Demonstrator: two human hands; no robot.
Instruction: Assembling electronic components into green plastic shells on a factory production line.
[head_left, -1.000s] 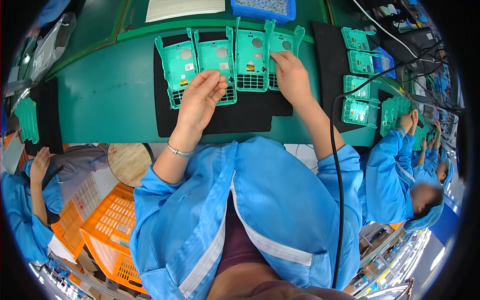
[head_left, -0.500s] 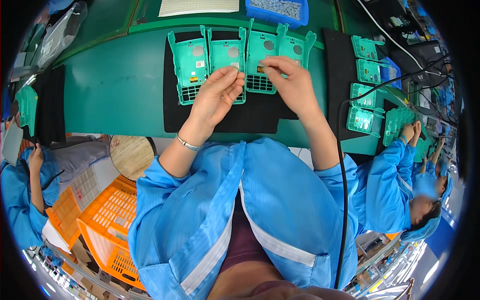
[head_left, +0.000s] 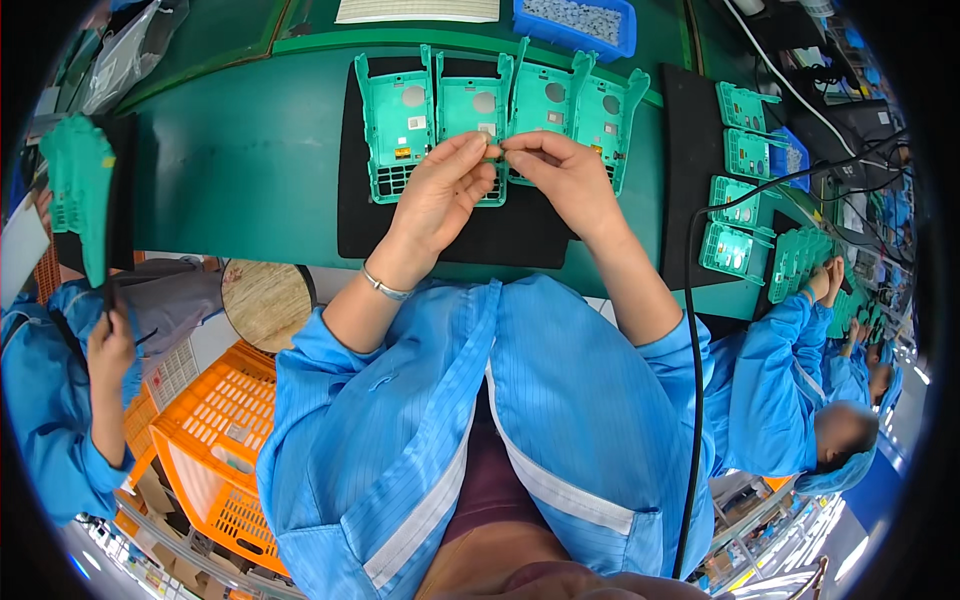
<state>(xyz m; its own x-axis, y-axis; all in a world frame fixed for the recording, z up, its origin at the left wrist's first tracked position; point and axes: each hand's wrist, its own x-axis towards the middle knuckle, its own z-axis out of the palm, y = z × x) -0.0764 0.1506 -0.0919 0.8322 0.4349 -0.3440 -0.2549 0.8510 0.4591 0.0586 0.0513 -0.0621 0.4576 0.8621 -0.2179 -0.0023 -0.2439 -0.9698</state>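
Observation:
Several green plastic housings stand in a row on a black mat, each with a round opening and a small white label. Over the near part of the middle housings, my left hand is closed, thumb and forefinger pinched together. My right hand meets it with its own thumb and forefinger pinched. A tiny dark piece seems to sit between the fingertips, too small to name. Both hands are held above the housings and partly cover them.
Beyond the row stands a blue bin of small pale parts, beside a cream ribbed sheet. At right, more green housings lie on another black mat, with a black cable crossing in front. Co-workers sit at both sides. Orange crates stand lower left.
My right hand has moved in toward my left, and their fingertips now meet. At the left, a co-worker has raised a green housing higher into view. The whole view has shifted slightly.

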